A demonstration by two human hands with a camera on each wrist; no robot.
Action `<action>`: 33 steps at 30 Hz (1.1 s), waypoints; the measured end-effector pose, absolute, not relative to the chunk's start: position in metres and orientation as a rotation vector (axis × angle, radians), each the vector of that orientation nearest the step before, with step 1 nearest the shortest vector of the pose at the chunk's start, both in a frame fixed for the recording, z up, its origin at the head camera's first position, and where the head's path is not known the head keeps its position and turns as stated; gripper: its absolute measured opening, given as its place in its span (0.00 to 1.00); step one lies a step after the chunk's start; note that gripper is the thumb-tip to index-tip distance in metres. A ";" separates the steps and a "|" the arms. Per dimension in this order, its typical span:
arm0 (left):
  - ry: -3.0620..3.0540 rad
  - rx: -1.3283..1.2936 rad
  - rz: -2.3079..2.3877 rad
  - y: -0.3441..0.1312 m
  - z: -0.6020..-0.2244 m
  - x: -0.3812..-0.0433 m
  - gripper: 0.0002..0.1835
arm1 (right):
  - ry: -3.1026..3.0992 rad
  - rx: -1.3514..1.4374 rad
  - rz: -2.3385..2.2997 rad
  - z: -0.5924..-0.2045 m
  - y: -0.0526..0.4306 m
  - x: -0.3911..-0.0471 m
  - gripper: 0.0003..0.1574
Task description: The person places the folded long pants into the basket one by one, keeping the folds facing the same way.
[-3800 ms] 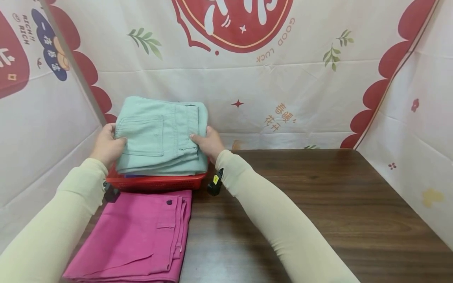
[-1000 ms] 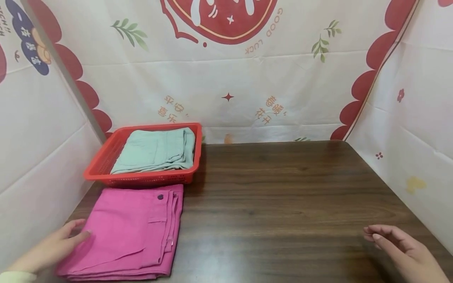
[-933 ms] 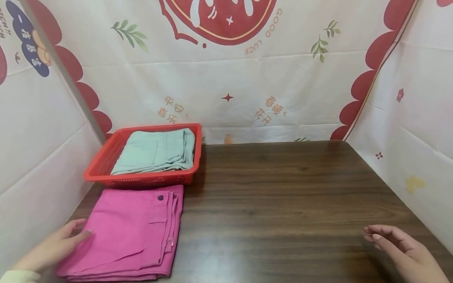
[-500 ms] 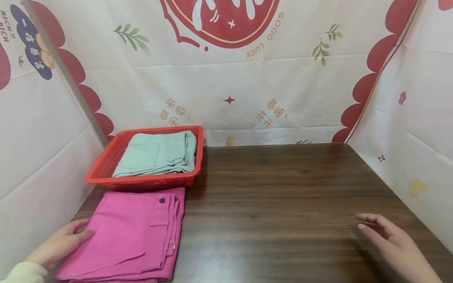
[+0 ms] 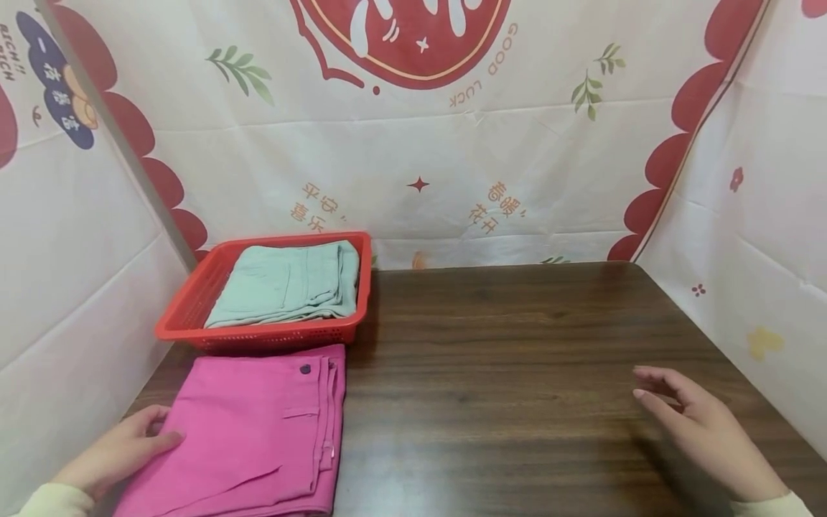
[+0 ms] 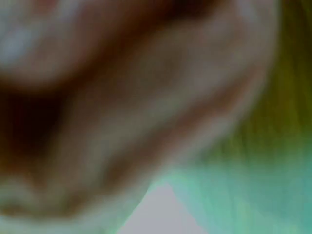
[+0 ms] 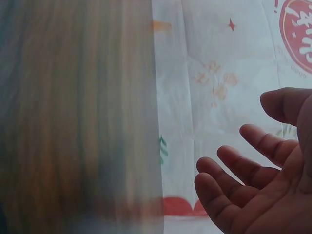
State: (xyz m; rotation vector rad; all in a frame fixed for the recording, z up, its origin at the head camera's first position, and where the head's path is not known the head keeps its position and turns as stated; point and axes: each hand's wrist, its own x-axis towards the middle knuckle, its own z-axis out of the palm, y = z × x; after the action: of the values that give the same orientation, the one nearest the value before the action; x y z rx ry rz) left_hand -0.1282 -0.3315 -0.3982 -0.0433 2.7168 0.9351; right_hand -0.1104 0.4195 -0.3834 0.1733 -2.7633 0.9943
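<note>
Folded pink trousers [image 5: 239, 431] with a dark button lie on the table at the near left. My left hand [image 5: 119, 449] holds their left edge, thumb on top and the other fingers partly hidden at the side. In the left wrist view, the blurred left hand [image 6: 146, 107] fills most of the picture. My right hand [image 5: 701, 427] is over the right side of the table, fingers loosely bent and nothing in them; the right wrist view shows the same right hand [image 7: 253, 185] with its fingers spread. Folded mint-green trousers [image 5: 278, 283] lie inside a red plastic basket [image 5: 258, 337].
The basket stands at the back left, just behind the pink trousers. A dark wood-grain table [image 5: 491, 359] stretches to the right. Printed white cloth [image 5: 413, 143] hangs along the back and both sides.
Both hands released the mint-green trousers into the basket and drew back. The left hand went to the pink trousers, which have shifted slightly right. The right hand has lately moved left and forward.
</note>
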 end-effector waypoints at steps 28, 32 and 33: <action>2.617 0.017 1.126 -0.230 -0.396 -0.140 0.42 | -2.812 0.253 2.007 -0.387 0.262 -0.182 0.35; 2.579 0.026 1.148 -0.232 -0.398 -0.142 0.41 | -2.727 0.133 2.201 -0.393 0.226 -0.187 0.33; 2.572 0.033 1.154 -0.232 -0.398 -0.143 0.41 | -2.710 0.109 2.231 -0.395 0.218 -0.188 0.33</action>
State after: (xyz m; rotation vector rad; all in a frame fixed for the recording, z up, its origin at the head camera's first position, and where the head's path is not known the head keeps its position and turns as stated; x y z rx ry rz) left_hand -0.1428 -0.2320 -0.3975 0.0326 2.5721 1.1538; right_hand -0.1876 0.2180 -0.3947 0.1092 -2.7104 2.2310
